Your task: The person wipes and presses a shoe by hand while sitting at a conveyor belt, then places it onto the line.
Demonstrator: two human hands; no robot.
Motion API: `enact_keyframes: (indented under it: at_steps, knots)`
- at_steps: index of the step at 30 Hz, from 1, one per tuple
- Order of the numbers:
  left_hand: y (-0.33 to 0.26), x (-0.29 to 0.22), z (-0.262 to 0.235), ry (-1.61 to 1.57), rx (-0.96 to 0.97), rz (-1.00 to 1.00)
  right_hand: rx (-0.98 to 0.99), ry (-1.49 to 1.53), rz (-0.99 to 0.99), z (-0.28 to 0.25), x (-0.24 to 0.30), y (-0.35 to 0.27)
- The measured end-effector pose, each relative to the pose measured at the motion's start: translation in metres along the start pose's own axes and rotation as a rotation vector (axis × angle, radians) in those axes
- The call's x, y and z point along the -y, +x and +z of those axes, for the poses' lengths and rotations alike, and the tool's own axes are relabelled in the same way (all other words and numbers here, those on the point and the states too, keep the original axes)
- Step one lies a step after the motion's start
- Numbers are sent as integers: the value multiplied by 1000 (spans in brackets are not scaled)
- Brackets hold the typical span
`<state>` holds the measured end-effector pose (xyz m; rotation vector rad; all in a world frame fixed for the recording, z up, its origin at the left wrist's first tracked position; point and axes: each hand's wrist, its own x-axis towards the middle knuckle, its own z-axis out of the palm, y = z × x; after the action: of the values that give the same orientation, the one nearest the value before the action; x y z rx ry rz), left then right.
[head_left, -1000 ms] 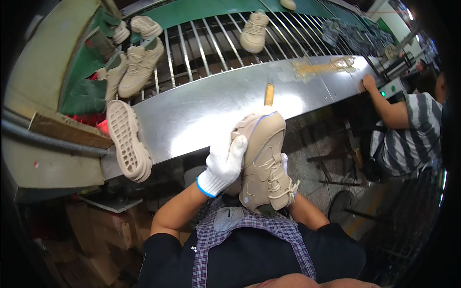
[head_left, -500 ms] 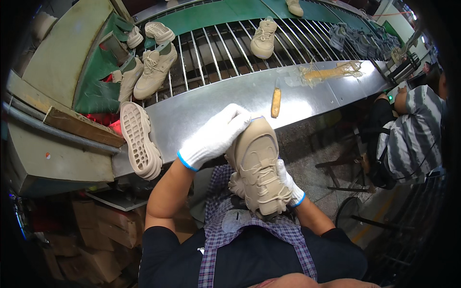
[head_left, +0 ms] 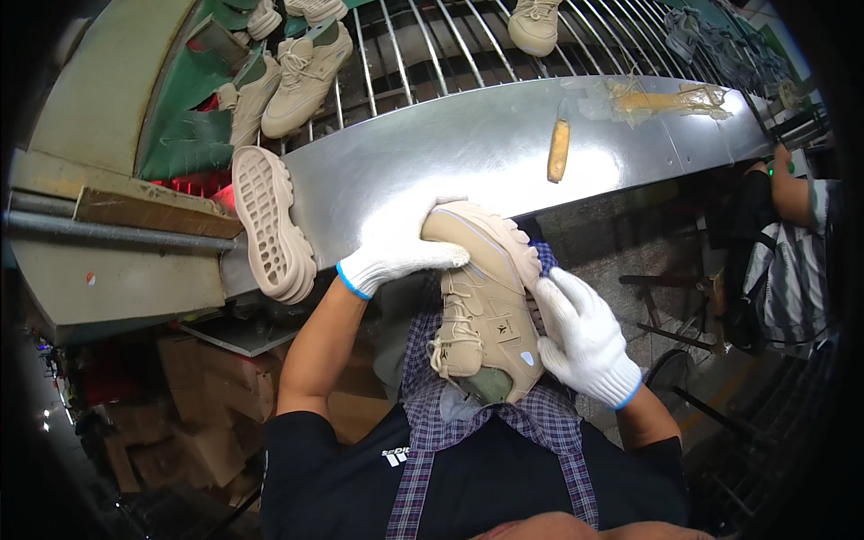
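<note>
A beige lace-up shoe is tilted over my apron, its toe away from me and its pale chunky sole along the right side. My left hand, in a white knit glove, grips the toe, with the thumb across the upper. My right hand, gloved alike, lies against the sole side toward the heel, fingers stretched out. Green material shows in the shoe's opening. The sole's underside is hidden.
On the metal ledge lie a loose pale sole and a tan-handled tool. Beige shoes rest at the far left, another shoe on the rollers. A person in stripes sits at right.
The shoe has turned so that its side and sole edge face up. My left thumb has come over the toe. My right hand has moved from the heel to the sole side. The view has shifted.
</note>
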<state>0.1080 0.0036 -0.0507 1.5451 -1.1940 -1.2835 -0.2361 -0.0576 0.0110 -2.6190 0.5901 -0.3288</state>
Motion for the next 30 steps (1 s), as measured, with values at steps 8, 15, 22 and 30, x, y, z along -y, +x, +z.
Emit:
enact_keyframes:
  at_steps: [8,15,22,30]
  knots:
    - [9,4,-3,-101,9,-19,-123,48,25,48,-27,71]
    - [10,-6,-8,61,57,52,102,73,-31,39,-32,149]
    - [12,-3,-1,-147,50,56,92,261,22,57,-33,184]
    - [-5,-28,-9,270,-10,168,231,349,58,-5,-30,78]
